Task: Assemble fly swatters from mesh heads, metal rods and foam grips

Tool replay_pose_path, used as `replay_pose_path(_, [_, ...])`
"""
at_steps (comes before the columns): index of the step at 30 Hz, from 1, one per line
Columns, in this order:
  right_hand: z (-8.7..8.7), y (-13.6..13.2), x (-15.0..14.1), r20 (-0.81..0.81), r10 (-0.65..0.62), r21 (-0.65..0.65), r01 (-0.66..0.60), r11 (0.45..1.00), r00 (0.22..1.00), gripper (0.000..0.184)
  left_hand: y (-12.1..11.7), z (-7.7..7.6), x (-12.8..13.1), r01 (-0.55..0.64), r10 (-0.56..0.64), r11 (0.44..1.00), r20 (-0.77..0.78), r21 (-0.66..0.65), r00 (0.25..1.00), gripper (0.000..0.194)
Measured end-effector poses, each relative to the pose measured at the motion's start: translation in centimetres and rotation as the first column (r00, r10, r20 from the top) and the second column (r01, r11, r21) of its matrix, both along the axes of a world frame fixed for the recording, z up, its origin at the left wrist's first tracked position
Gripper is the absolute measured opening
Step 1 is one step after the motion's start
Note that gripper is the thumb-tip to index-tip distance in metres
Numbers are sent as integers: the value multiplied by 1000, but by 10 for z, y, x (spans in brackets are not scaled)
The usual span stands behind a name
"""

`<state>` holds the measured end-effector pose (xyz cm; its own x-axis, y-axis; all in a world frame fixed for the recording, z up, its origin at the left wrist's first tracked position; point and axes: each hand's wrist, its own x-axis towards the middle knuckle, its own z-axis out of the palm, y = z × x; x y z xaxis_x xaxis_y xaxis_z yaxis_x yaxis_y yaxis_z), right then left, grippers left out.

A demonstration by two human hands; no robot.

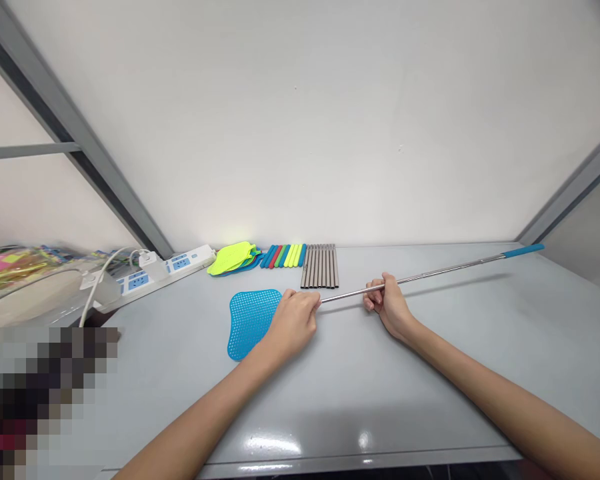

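Note:
A blue fly swatter point(253, 323) with a perforated head spans the middle of the view, its telescopic metal rod drawn out long to the right and ending in a blue grip point(524, 251). My left hand point(296, 320) is closed around the near end of the rod, beside the head, and hides the joint there. Farther along, my right hand point(387, 303) pinches the rod between thumb and fingers. The grip end is raised above the table, and the rod casts a shadow below it.
Along the back wall lie stacked yellow and blue swatter heads point(234, 259), a row of coloured grips point(283, 256) and several metal tubes point(320, 267). A power strip point(165, 272) with plugs and cables runs at left, near plastic-wrapped items point(25, 280). The grey table point(360, 393) has a front edge.

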<state>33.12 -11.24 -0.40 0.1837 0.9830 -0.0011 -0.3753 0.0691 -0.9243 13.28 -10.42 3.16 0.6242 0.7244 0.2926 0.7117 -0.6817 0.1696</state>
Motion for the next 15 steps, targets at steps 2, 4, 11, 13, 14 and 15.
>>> replay_pose_path(2, [1, -1, -2, 1, 5, 2, -5, 1000, 1000, 46, 0, 0, 0, -3, 3, 1000, -2, -1, 1000, 18])
replay_pose_path(4, [2, -2, -4, 8, 9, 5, -9, 1000, 1000, 47, -1, 0, 0, -6, 6, 1000, -2, 3, 1000, 18])
replay_pose_path(11, [4, -3, -7, 25, 0, -7, 0, 1000, 1000, 46, -1, -2, 2, -10, 10, 1000, -18, 24, 1000, 17])
replay_pose_path(13, [4, -3, -7, 24, -8, -9, 8, 1000, 1000, 46, -1, -2, 2, -15, 16, 999, -29, 36, 999, 17])
replay_pose_path(14, [4, -4, -8, 23, -12, -10, 12, 1000, 1000, 45, -1, -2, 3, -18, 19, 999, -33, 40, 999, 17])
replay_pose_path(15, [4, -4, -8, 22, -17, -11, 17, 1000, 1000, 45, -1, -2, 3, -21, 23, 999, -38, 43, 999, 17])
